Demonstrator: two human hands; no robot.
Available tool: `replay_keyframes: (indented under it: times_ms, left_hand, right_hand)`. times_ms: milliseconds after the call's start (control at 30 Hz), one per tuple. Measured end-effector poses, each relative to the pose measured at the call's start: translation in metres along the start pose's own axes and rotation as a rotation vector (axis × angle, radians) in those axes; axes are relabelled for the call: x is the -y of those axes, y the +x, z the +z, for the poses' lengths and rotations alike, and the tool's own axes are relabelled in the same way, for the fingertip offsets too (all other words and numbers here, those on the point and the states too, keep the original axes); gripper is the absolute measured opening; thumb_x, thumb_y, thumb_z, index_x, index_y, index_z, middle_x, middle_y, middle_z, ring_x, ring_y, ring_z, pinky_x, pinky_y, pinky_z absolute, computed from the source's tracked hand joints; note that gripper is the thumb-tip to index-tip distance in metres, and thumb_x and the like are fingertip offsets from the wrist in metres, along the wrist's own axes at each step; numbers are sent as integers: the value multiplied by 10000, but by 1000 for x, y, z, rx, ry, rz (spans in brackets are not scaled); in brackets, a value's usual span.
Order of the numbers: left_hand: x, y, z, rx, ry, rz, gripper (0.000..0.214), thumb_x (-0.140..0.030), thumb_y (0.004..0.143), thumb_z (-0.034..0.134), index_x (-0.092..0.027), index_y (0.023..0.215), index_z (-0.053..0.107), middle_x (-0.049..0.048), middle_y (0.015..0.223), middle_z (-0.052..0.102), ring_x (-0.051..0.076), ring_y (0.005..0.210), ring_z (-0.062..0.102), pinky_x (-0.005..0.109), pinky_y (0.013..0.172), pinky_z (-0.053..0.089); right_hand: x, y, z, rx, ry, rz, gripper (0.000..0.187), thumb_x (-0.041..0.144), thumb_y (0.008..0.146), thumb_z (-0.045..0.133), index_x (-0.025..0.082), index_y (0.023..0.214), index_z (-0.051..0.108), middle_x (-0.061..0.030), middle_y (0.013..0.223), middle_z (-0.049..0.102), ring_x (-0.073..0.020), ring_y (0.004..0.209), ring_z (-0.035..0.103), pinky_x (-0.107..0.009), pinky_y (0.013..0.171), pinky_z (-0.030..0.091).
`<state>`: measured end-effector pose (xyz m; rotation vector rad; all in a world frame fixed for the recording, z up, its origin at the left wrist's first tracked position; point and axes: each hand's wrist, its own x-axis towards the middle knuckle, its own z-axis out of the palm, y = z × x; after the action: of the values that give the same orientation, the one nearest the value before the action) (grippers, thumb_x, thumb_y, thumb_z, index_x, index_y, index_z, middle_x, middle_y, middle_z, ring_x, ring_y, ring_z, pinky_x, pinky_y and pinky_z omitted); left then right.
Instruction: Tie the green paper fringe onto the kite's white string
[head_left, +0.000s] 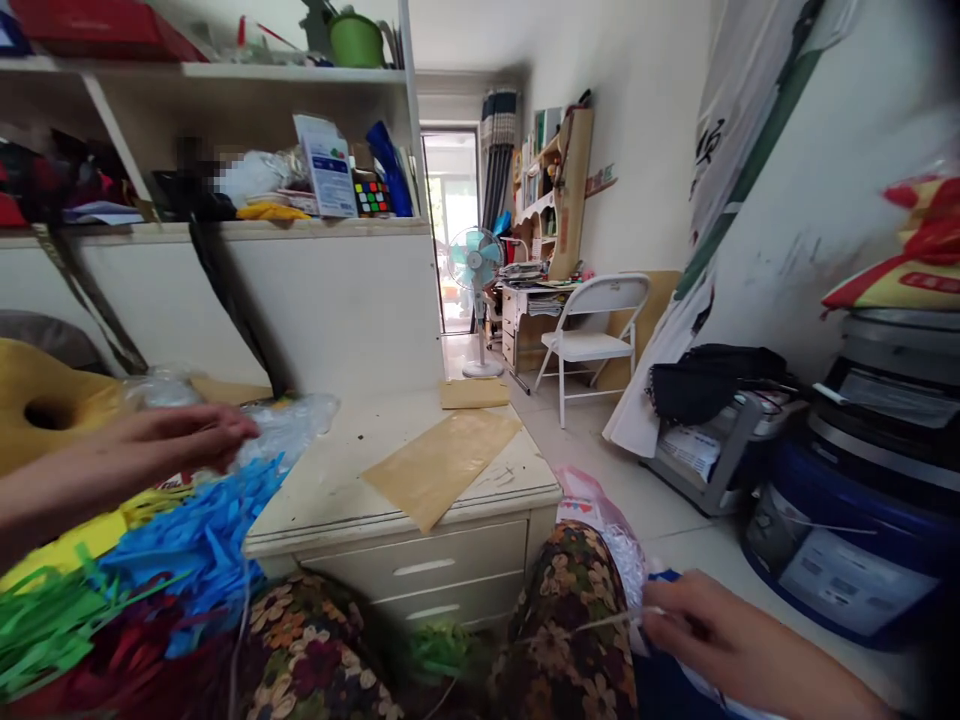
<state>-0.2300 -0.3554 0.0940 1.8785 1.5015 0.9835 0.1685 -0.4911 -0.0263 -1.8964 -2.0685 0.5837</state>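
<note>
My left hand (176,440) hovers at the left over the desk, its fingers drawn together on a clear plastic bag (289,425). Below it lies a pile of shredded paper strips, blue (206,535), green (45,625) and yellow (67,545). Low at the right, beside my knee in flowered cloth (574,620), my right hand (709,635) pinches a thin white string (592,625). Just behind that hand sits a pink and white plastic bag (600,520).
A cream desk (337,490) with drawers (424,570) carries brown paper sheets (439,465). Shelves (225,228) rise behind it. A white folding chair (592,340), a fan (475,262) and a far desk (529,295) stand beyond. Blue tubs (847,520) are stacked at the right.
</note>
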Motion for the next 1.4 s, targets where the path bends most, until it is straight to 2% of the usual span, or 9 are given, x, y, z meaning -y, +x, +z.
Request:
replay_keyframes:
  times_ms: [67, 200, 300, 533, 767, 933, 1067, 1167, 1400]
  left_hand:
    - [-18, 9, 19, 66, -253, -85, 185, -163, 636, 511, -73, 796, 527, -22, 623, 577, 67, 610, 528, 139, 567, 405]
    - [-31, 20, 58, 342, -709, 125, 219, -128, 537, 598, -114, 753, 560, 23, 697, 599, 78, 667, 550, 190, 662, 436]
    - [-30, 23, 82, 348, -855, 178, 269, -118, 513, 643, -164, 768, 571, 15, 780, 601, 67, 712, 559, 159, 686, 442]
    - [-31, 27, 119, 310, -858, 116, 221, -253, 539, 654, -119, 703, 590, 21, 689, 594, 61, 617, 544, 190, 652, 457]
    - [-27, 23, 130, 290, -870, 176, 201, -248, 605, 605, -135, 771, 589, -11, 634, 530, 26, 554, 470, 153, 569, 402]
    - [-26, 20, 133, 244, -816, 90, 203, -304, 623, 579, -134, 735, 580, -38, 523, 462, 7, 445, 387, 134, 428, 266]
    - [-24, 21, 134, 179, -863, 97, 127, -271, 629, 579, -153, 674, 579, -27, 731, 566, 18, 622, 467, 131, 549, 314]
    - [-23, 21, 135, 306, -971, 121, 128, -296, 660, 552, -170, 677, 567, -20, 898, 584, 68, 840, 495, 181, 726, 343]
    - [-26, 18, 138, 442, -1143, 135, 128, -255, 616, 601, -133, 654, 591, 20, 809, 603, 100, 833, 521, 218, 800, 351]
  right_hand:
    - [23, 14, -13, -1, -105, -140, 222, 312, 754, 374, 231, 614, 526, -35, 567, 523, -117, 519, 481, -228, 476, 356]
    - [55, 37, -30, -39, -143, -457, 219, 118, 729, 358, 230, 689, 541, -5, 621, 574, -86, 562, 518, -176, 492, 369]
    - [69, 57, -40, -191, -283, -553, 236, 102, 741, 344, 217, 745, 551, -2, 617, 581, -89, 555, 521, -184, 502, 374]
    - [94, 108, -62, -535, -863, -792, 163, 112, 722, 402, 152, 739, 560, -50, 649, 546, -144, 671, 461, -234, 522, 342]
    - [115, 133, -61, -782, -876, -938, 224, 146, 789, 363, 194, 865, 569, -32, 831, 550, -119, 699, 439, -238, 575, 356]
    - [118, 133, -35, -1029, -705, -917, 241, 148, 800, 357, 186, 937, 552, 3, 529, 451, -89, 491, 386, -212, 441, 289]
    - [119, 131, -13, -979, -504, -907, 260, 93, 775, 350, 124, 980, 508, -50, 712, 563, -119, 660, 492, -238, 558, 397]
    - [122, 131, -3, -883, -421, -928, 294, 56, 750, 331, 115, 990, 490, -75, 834, 576, -145, 770, 504, -281, 644, 431]
    - [124, 132, 10, -703, -270, -929, 324, 48, 729, 325, 100, 1005, 487, -85, 900, 562, -162, 841, 499, -306, 700, 454]
